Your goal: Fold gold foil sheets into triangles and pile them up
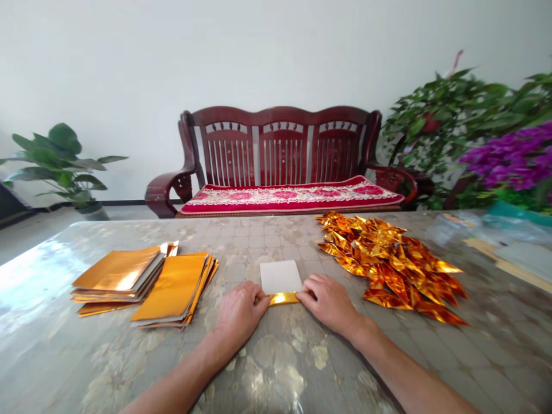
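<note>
A sheet of foil paper [280,276] lies white side up in the middle of the table, its near edge turned up into a narrow gold strip. My left hand [242,305] pinches the left end of that strip between thumb and fingers. At the right end, my right hand [326,299] grips it the same way. Both wrists rest close to the tabletop. To the left are two stacks of gold foil sheets, one flat stack [114,270] and one nearer stack [172,287]. On the right spreads a heap of folded gold foil pieces [383,259] with pointed ends.
The table [276,368] has a glossy, flower-patterned cover. Clear plastic bags [457,224] lie at its right edge. Beyond it stands a dark red wooden bench [282,149] with a red floral cushion [288,195]. Potted plants [64,161] and purple flowers [513,155] flank it.
</note>
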The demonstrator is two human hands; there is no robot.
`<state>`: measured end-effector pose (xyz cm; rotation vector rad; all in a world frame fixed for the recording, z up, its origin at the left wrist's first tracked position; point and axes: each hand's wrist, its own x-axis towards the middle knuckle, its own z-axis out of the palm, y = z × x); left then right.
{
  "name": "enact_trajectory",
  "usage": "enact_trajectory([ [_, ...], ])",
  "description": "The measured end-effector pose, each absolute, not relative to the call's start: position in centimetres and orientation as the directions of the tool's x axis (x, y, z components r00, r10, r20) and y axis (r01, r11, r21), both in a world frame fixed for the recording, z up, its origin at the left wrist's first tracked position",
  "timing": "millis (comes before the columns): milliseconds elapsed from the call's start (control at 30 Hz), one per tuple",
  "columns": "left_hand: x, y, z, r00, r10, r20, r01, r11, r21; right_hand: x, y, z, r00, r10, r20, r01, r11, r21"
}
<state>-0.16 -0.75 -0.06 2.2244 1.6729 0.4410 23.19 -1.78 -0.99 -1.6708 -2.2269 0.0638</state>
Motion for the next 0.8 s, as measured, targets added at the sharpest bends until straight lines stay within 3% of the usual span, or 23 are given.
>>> enact_trajectory([
  [367,-0.3,-0.75,-0.33,0.262,0.963,0.066,0.849,-0.262,0.458,22.98,-1.74,-0.82,-0.214,0.945,0.249,0.924,0.278,-0.261],
  [800,-0.18,-0.74,-0.05,0.29,0.954,0.073,0.867,-0.294,0.403,23.08,-1.69,-0.99,-0.198,0.948,0.25,0.924,0.265,-0.275],
])
